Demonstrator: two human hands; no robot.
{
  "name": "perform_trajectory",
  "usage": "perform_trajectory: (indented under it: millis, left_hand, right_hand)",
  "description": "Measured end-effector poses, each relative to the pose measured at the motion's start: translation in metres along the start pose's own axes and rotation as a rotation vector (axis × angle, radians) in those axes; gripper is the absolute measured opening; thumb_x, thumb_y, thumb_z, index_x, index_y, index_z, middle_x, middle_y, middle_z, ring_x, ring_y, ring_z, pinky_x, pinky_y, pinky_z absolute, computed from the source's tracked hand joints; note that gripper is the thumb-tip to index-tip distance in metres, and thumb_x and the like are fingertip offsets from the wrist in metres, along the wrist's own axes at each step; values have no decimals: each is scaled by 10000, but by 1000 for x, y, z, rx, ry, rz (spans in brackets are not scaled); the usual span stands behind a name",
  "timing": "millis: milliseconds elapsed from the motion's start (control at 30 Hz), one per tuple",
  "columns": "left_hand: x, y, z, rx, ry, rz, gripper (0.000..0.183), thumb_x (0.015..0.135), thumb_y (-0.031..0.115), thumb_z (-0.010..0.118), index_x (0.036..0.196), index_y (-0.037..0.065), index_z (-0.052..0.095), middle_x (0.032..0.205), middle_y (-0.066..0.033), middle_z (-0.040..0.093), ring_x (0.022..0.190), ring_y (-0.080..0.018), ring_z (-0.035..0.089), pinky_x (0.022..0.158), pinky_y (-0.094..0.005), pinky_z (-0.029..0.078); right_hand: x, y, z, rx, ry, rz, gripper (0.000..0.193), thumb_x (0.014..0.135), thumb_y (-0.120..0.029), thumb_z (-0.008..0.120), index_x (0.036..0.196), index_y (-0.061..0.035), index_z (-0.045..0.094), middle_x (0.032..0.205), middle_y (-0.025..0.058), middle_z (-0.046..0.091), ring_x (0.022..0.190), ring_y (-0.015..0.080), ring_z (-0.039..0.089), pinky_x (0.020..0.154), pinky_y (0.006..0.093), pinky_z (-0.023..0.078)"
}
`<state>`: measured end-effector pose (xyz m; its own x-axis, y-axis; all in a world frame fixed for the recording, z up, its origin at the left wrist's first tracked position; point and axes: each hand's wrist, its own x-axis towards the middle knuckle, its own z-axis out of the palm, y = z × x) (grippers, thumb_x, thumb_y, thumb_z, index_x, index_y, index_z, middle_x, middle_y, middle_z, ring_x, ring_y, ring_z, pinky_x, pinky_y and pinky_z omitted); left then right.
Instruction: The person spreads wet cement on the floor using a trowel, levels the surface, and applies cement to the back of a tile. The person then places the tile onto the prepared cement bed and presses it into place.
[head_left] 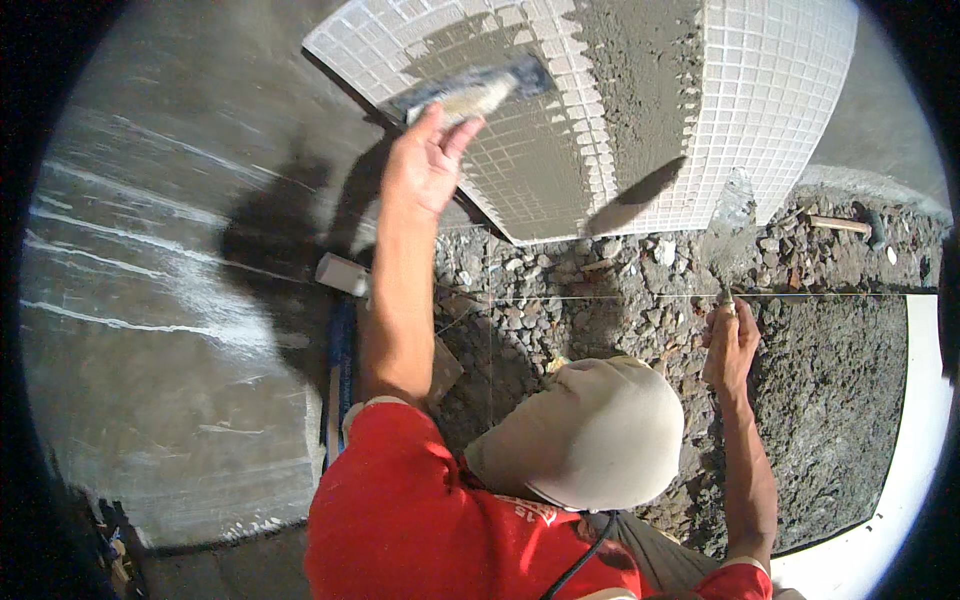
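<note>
My left hand (432, 160) is closed on a flat trowel (470, 88) with a pale handle, slightly blurred. Its blade lies against the gridded back of a large tile (770, 90). Grey mortar (640, 80) coats the middle of that back in a thick band, with a thinner smear under the flat trowel. Lower right, my right hand (732, 345) grips the handle of a pointing trowel (738, 200), whose mortar-smeared blade points away beside the tile's lower right corner.
A taut string (600, 297) crosses above broken rubble (520, 320). At right, a rough mortar bed (830, 400) borders a white tile (925, 420). A hammer (838, 224) lies on rubble. A white cylinder (340, 274) and a blue bar (341, 370) are near my left arm.
</note>
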<state>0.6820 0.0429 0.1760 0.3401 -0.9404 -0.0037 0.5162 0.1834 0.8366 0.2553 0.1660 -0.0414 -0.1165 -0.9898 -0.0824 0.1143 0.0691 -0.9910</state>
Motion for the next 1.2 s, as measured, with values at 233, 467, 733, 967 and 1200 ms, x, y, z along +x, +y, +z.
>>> perform_trajectory:
  millis: [233,467,733,967,1200]
  left_hand:
    - [-17,103,92,228,-171,274,380,988,88,651,1292,-90,508,1280,-246,616,1200,-376,631,1019,-492,582]
    - [-52,67,64,831,63,479,284,960,205,713,1134,15,595,1050,-118,723,840,-195,713,802,-377,617]
    - [-1,66,59,1376,402,840,426,817,358,795,906,-5,589,780,-183,696,775,-416,692,752,-494,522]
    - [-16,45,115,1493,362,929,386,810,314,797,905,4,589,836,-225,706,836,-449,699,761,-519,523]
    - [-26,0,160,1451,-21,776,441,861,381,770,1096,29,645,899,-200,710,849,-403,705,779,-521,531]
  right_hand:
    - [4,-4,1,1,34,-141,377,1056,-340,528,1149,12,626,753,-10,538,605,67,464,533,250,402]
    - [8,-9,3,-14,21,-135,318,1054,-328,511,976,-32,595,729,-6,526,578,70,455,515,261,392]
    - [5,-2,6,-34,35,-58,296,1043,-321,516,1028,-36,593,782,0,549,606,73,466,535,256,400]
    - [4,14,-8,69,28,6,239,1041,-278,507,984,-61,591,766,-13,545,602,56,443,519,239,372]
    - [8,20,-9,-68,68,-220,224,1034,-275,528,905,-94,554,710,-26,518,550,55,409,492,239,350]
